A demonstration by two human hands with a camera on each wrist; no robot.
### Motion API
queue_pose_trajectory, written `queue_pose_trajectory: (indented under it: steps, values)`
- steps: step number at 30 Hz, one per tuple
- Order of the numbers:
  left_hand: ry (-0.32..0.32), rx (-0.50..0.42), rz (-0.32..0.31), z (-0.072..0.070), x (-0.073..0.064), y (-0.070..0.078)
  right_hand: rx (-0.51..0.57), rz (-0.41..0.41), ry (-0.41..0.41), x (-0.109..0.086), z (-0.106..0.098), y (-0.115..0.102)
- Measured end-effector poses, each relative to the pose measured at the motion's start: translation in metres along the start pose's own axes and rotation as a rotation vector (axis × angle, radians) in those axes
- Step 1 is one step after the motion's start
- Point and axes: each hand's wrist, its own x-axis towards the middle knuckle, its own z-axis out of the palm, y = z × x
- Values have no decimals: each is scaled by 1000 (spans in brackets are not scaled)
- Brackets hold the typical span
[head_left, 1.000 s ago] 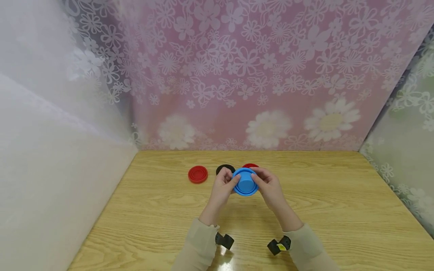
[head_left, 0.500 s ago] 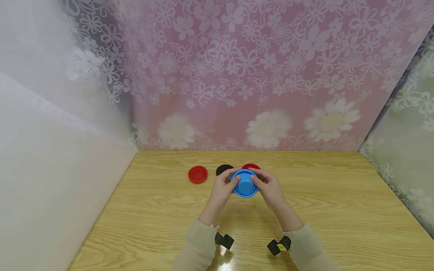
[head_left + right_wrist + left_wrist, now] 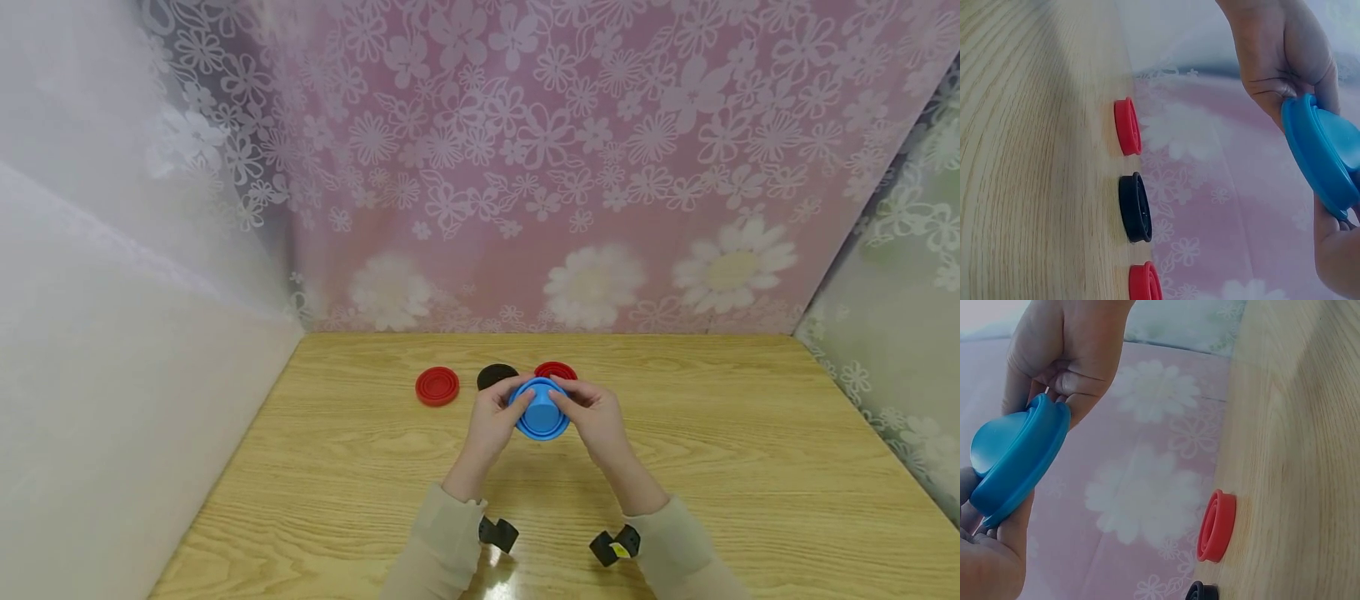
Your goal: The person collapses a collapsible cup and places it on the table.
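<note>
A blue collapsible cup [image 3: 542,418], partly folded with its round base pushed out toward me, is held up above the table between both hands. My left hand [image 3: 489,423] grips its left rim, thumb on the base side and fingers behind. On the right rim, my right hand [image 3: 598,418] pinches in the same way, its thumb near the base. In the left wrist view the cup [image 3: 1022,459] shows side-on, base bulging beyond the ringed rim. The fingers behind the cup are mostly hidden in the head view.
Along the back of the wooden table [image 3: 360,467] lie a flattened red cup [image 3: 437,387], a black one [image 3: 496,374] and another red one [image 3: 556,370], the last two partly covered by the hands. A flowered curtain [image 3: 480,167] hangs behind the table.
The blue cup has come slightly lower and nearer to me. The thumbs have shifted closer together over its base. More of the right red cup shows behind it.
</note>
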Motion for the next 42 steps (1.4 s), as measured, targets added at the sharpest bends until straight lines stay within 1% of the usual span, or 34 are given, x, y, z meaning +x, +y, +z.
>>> queue_pose_trajectory:
  steps: [4, 7, 10, 12, 15, 17, 22, 25, 30, 37, 42]
  values:
    - [-3, 59, 50, 0, 0, -1, -30, -42, 7, 0, 1, 3]
    - [2, 102, 79, 0, 2, -12, -65, -66, 6, -2, 1, 1]
    - [13, 161, 104, -1, 4, -23, -146, -118, 6, -5, 4, -7]
    - [25, 198, 106, -1, 6, -29, -198, -152, 15, -8, 6, -13]
    - [40, 247, 107, 0, 6, -30, -258, -195, 29, -11, 9, -20]
    - [49, 273, 101, 0, 6, -30, -273, -197, 40, -11, 10, -21]
    - [54, 312, 125, 2, 6, -30, -328, -209, 52, -13, 11, -22]
    - [52, 336, 127, 3, 5, -30, -354, -215, 56, -14, 12, -23]
    - [56, 389, 129, 3, 5, -31, -368, -219, 60, -15, 12, -23]
    - [64, 409, 137, 4, 5, -32, -380, -248, 63, -15, 11, -23]
    - [75, 395, 130, 5, 4, -32, -368, -233, 70, -15, 12, -24]
